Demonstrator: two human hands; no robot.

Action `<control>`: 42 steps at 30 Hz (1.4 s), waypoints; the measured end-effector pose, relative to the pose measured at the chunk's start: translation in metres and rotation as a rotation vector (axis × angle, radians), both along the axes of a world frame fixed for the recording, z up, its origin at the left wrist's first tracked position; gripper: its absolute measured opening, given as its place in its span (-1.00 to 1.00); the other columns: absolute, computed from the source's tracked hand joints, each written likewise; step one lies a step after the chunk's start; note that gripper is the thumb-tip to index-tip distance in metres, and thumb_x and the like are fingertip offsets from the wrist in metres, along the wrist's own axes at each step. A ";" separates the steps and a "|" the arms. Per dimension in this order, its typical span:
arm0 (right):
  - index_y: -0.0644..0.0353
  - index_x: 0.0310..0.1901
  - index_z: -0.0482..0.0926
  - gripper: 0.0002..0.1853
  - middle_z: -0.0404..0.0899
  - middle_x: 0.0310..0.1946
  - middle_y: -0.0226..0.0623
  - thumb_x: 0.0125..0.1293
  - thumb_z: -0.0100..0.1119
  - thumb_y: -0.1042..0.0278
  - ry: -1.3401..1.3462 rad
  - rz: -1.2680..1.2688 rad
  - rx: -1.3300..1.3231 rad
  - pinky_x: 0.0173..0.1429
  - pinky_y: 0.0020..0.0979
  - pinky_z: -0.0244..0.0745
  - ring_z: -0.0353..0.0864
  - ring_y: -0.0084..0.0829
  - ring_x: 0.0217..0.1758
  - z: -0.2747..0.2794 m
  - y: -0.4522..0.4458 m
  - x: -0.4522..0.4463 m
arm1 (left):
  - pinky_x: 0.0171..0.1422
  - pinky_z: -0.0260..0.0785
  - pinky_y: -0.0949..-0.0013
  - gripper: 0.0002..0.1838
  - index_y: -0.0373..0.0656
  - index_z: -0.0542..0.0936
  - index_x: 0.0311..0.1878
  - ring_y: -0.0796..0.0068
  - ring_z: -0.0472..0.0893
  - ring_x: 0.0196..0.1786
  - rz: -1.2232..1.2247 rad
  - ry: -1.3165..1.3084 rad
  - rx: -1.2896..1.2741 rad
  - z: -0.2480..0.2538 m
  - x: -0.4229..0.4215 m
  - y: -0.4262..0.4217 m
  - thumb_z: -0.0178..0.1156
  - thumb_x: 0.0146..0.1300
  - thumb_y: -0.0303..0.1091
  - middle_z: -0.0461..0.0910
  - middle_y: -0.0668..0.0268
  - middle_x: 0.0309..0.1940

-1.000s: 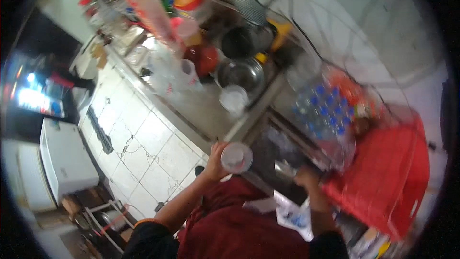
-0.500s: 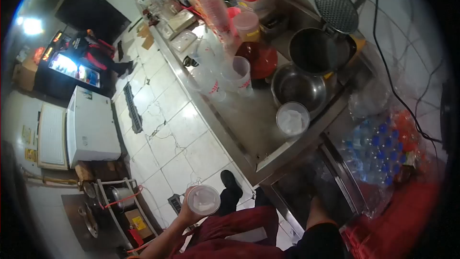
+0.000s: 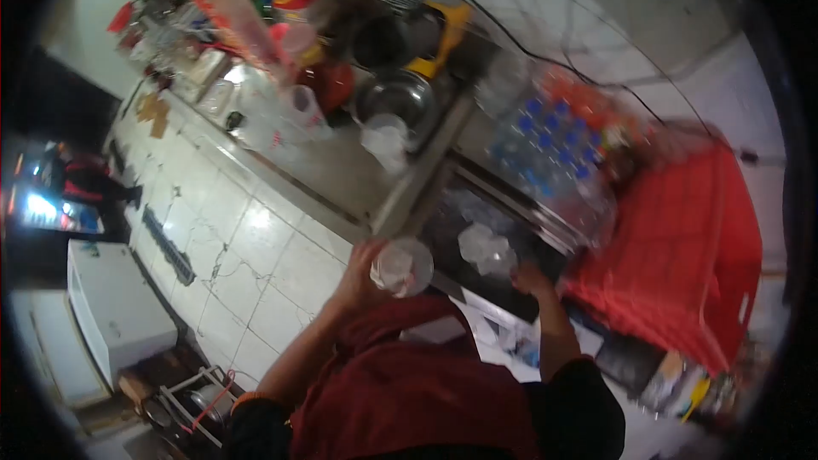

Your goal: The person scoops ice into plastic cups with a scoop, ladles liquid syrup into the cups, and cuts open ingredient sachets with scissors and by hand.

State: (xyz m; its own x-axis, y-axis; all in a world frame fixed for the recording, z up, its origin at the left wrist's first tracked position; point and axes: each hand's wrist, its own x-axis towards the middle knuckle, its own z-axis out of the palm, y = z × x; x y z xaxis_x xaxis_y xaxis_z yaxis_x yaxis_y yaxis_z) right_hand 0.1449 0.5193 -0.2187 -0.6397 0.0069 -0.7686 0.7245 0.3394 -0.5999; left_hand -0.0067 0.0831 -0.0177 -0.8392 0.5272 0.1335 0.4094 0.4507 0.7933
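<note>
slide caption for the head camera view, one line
Left hand holds a clear cup; the right hand holds what looks like an ice-filled scoop over a dark open compartment.

Cup [image 3: 402,267] clear; apron [image 3: 409,388] maroon; left sleeve [image 3: 266,428] black, orange-edged; bottle caps [image 3: 563,137] blue; crate [image 3: 682,243] red; floor tiles [image 3: 271,262] white.

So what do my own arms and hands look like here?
Your left sleeve and right sleeve are black and short, the left one with an orange edge. Your left hand and right hand wear no gloves; finer marks are too blurred to tell.
</note>
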 end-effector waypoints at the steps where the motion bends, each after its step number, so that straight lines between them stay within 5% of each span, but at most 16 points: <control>1: 0.23 -0.31 0.51 -0.84 0.51 -0.54 -0.25 0.21 0.15 0.31 -0.029 0.085 0.137 -0.61 -0.31 0.31 0.47 -0.42 -0.59 0.024 0.004 0.000 | 0.30 0.28 0.05 -0.10 -0.19 0.41 0.21 -0.04 0.40 0.20 0.001 -0.011 -0.016 -0.005 -0.006 0.012 0.61 -0.27 -0.17 0.47 0.06 0.11; 4: 0.33 -0.17 0.49 -0.74 0.51 -0.53 -0.27 0.22 0.17 0.32 -0.100 -0.287 -0.061 -0.59 -0.33 0.32 0.49 -0.44 -0.57 0.143 -0.009 -0.013 | 0.34 0.20 0.02 -0.11 -0.17 0.38 0.23 -0.06 0.36 0.23 -0.071 0.059 -0.070 -0.023 -0.021 0.037 0.57 -0.25 -0.22 0.46 0.07 0.12; 11: 0.38 -0.16 0.49 -0.65 0.50 -0.56 -0.23 0.23 0.08 0.18 -0.015 -0.068 0.278 -0.62 -0.35 0.35 0.46 -0.44 -0.64 0.313 -0.014 -0.029 | 0.29 0.24 -0.02 -0.16 -0.02 0.40 0.25 -0.06 0.38 0.19 -0.156 0.106 -0.126 -0.022 -0.032 0.095 0.47 -0.23 -0.28 0.43 0.14 0.09; 15: 0.37 -0.36 0.50 -0.69 0.50 -0.58 -0.19 0.22 0.05 0.21 -0.077 0.049 0.321 -0.69 -0.37 0.27 0.41 -0.48 -0.69 0.313 -0.003 -0.033 | 0.29 0.23 -0.05 -0.18 -0.01 0.41 0.25 -0.04 0.37 0.20 -0.188 0.109 -0.182 -0.019 -0.031 0.121 0.46 -0.22 -0.25 0.42 0.17 0.09; 24: 0.44 -0.46 0.51 -0.70 0.50 -0.63 -0.18 0.16 0.04 0.28 -0.125 -0.022 0.230 -0.71 -0.37 0.23 0.37 -0.47 -0.74 0.299 0.001 -0.038 | 0.30 0.21 -0.07 -0.17 0.08 0.42 0.24 -0.01 0.35 0.22 -0.213 0.133 -0.190 -0.026 -0.041 0.118 0.46 -0.25 -0.27 0.42 0.21 0.10; 31: 0.45 -0.51 0.50 -0.65 0.50 -0.65 -0.17 0.16 0.07 0.24 -0.127 0.154 0.202 -0.69 -0.35 0.26 0.43 -0.45 -0.73 0.300 0.012 -0.049 | 0.28 0.22 0.01 -0.14 -0.01 0.42 0.24 -0.04 0.36 0.20 -0.261 0.040 -0.044 -0.041 -0.059 0.116 0.48 -0.30 -0.29 0.43 0.14 0.11; 33: 0.33 -0.52 0.49 -0.74 0.38 -0.76 -0.32 0.16 0.11 0.27 -0.075 0.094 0.156 -0.69 -0.39 0.15 0.31 -0.55 -0.76 0.288 0.015 -0.046 | 0.27 0.22 0.03 -0.13 -0.03 0.42 0.24 -0.05 0.36 0.19 -0.276 0.009 -0.023 -0.043 -0.059 0.112 0.49 -0.31 -0.28 0.44 0.13 0.10; 36: 0.33 -0.52 0.50 -0.73 0.38 -0.76 -0.36 0.18 0.13 0.27 0.045 -0.056 0.183 -0.69 -0.39 0.15 0.32 -0.53 -0.76 0.275 0.001 -0.037 | 0.27 0.19 0.01 -0.12 0.01 0.43 0.24 -0.02 0.35 0.19 -0.256 0.064 0.045 -0.028 -0.057 0.103 0.50 -0.32 -0.28 0.43 0.14 0.10; 38: 0.33 -0.48 0.53 -0.71 0.38 -0.76 -0.40 0.19 0.14 0.23 0.031 -0.030 0.131 -0.64 -0.39 0.22 0.36 -0.51 -0.73 0.256 0.003 -0.038 | 0.30 0.13 -0.02 -0.13 0.05 0.47 0.23 0.02 0.34 0.19 -0.195 0.177 -0.183 0.002 -0.055 0.096 0.49 -0.35 -0.29 0.42 0.19 0.10; 40: 0.32 -0.37 0.53 -0.72 0.38 -0.74 -0.40 0.21 0.14 0.21 0.047 -0.047 0.095 -0.62 -0.42 0.25 0.37 -0.52 -0.72 0.266 -0.013 -0.041 | 0.32 0.11 -0.02 -0.14 0.07 0.49 0.22 0.04 0.33 0.19 -0.187 0.191 -0.201 0.013 -0.060 0.087 0.49 -0.36 -0.29 0.41 0.21 0.10; 42: 0.32 -0.22 0.50 -0.69 0.42 -0.69 -0.38 0.20 0.15 0.20 0.073 -0.127 0.053 -0.62 -0.46 0.25 0.36 -0.56 -0.72 0.216 -0.003 -0.021 | 0.33 0.09 -0.03 -0.14 0.09 0.51 0.21 0.06 0.32 0.20 -0.176 0.216 -0.214 0.015 -0.067 0.079 0.48 -0.38 -0.30 0.41 0.23 0.10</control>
State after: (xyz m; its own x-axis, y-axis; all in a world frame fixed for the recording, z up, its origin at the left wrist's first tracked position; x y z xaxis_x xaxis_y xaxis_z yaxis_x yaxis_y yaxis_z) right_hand 0.1239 0.5164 -0.0032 -0.6851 0.1311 -0.7165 0.7189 0.2802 -0.6361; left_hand -0.0732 0.1624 -0.0029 -0.6975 0.6963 0.1691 0.6435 0.5049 0.5754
